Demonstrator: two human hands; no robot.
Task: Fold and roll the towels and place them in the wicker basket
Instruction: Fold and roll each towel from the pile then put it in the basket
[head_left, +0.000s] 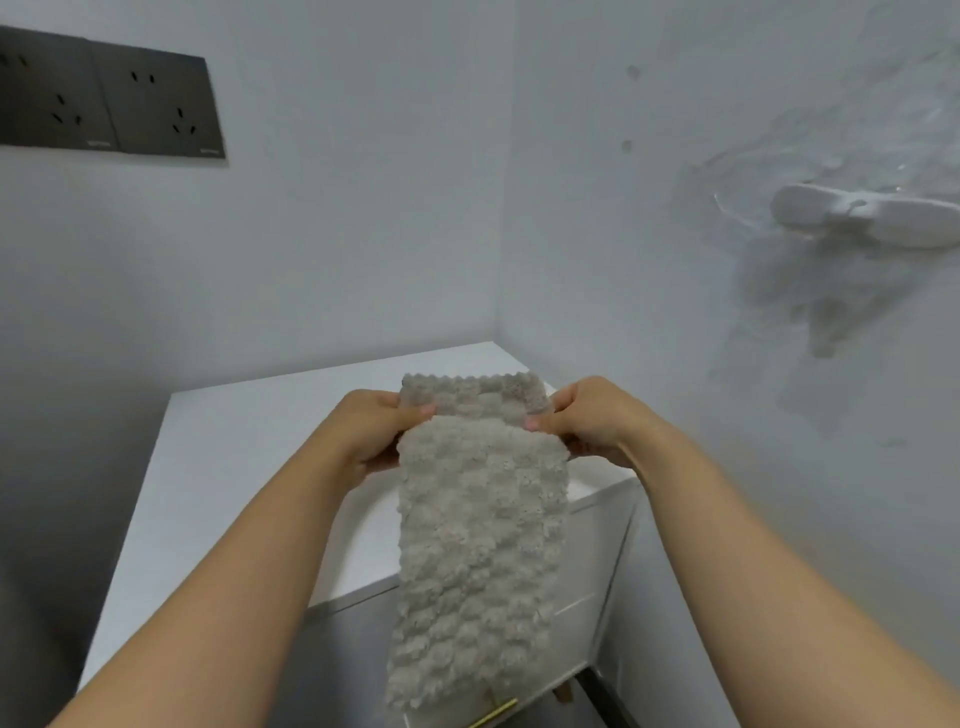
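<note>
Above the white table (218, 467) set in the corner of the room, a fluffy beige-grey towel (478, 545), folded into a long narrow strip, is held up in the air. Its top end is pinched on the left edge by the left hand (374, 431) and on the right edge by the right hand (592, 421), fingers curled round the cloth, thumbs on the near face. The rest of the strip hangs down toward the camera. Dark grey wall sockets (111, 98) are seen upper left, and a white wall-mounted holder (867, 213) on the right wall.
</note>
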